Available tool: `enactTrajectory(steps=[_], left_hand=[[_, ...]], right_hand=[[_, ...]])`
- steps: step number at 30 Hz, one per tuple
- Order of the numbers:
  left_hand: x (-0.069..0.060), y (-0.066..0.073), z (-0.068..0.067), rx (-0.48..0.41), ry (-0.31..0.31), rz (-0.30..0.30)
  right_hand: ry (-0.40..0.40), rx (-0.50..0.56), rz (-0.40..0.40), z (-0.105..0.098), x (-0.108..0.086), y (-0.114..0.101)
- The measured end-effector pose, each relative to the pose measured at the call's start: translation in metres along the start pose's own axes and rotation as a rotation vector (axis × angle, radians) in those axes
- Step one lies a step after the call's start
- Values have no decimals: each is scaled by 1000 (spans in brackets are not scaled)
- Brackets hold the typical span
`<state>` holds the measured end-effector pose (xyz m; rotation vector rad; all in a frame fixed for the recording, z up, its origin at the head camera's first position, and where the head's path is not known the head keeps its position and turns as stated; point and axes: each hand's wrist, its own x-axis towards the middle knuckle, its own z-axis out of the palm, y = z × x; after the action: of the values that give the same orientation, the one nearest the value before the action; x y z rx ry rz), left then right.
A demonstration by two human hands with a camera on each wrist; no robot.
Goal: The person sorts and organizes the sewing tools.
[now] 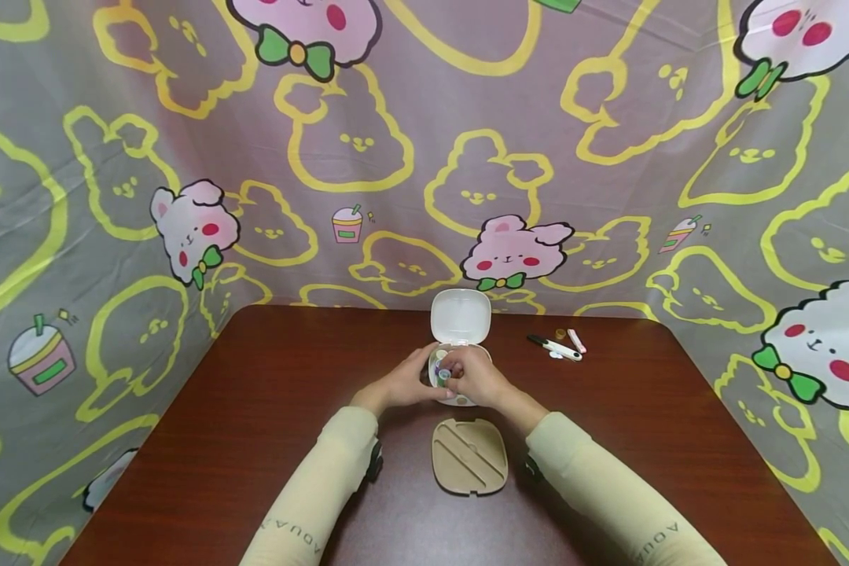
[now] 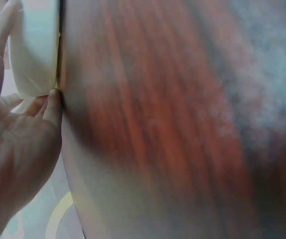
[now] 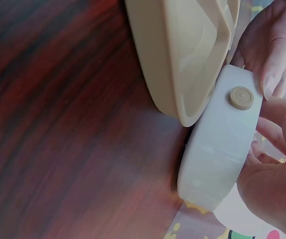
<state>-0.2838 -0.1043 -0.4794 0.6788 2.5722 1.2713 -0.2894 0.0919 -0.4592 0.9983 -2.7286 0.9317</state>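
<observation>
A white hinged box (image 1: 439,399) stands on the table with its lid (image 1: 461,316) raised at the back. My left hand (image 1: 405,380) grips the box's left side; in the left wrist view its fingers (image 2: 53,107) reach the bottom edge of the white wall (image 2: 36,50). My right hand (image 1: 483,377) is over the box's interior, with its fingers curled at a small round spool-like piece (image 1: 444,374). Other small pieces are partly hidden by the hands. A beige round button (image 3: 241,97) shows on the front wall of the box in the right wrist view.
In front of the box lies a beige tray (image 1: 470,456) with diagonal ridges. At the back right lie a black-and-white pen-like tool (image 1: 557,348), a pink-and-white strip-shaped item (image 1: 577,341) and a small yellowish ring (image 1: 560,334). Patterned cloth (image 1: 396,259) hangs behind the table.
</observation>
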Motion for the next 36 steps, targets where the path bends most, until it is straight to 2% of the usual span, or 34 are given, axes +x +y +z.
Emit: enactTrajectory(steps=[10, 29, 36], left_hand=[[2, 0, -1, 9, -1, 5], [1, -1, -1, -6, -17, -14], [0, -1, -1, -21, -18, -20]], right_hand=[[16, 43, -39, -3, 0, 0], [-56, 87, -14, -8, -6, -1], [-40, 69, -8, -14, -10, -4]])
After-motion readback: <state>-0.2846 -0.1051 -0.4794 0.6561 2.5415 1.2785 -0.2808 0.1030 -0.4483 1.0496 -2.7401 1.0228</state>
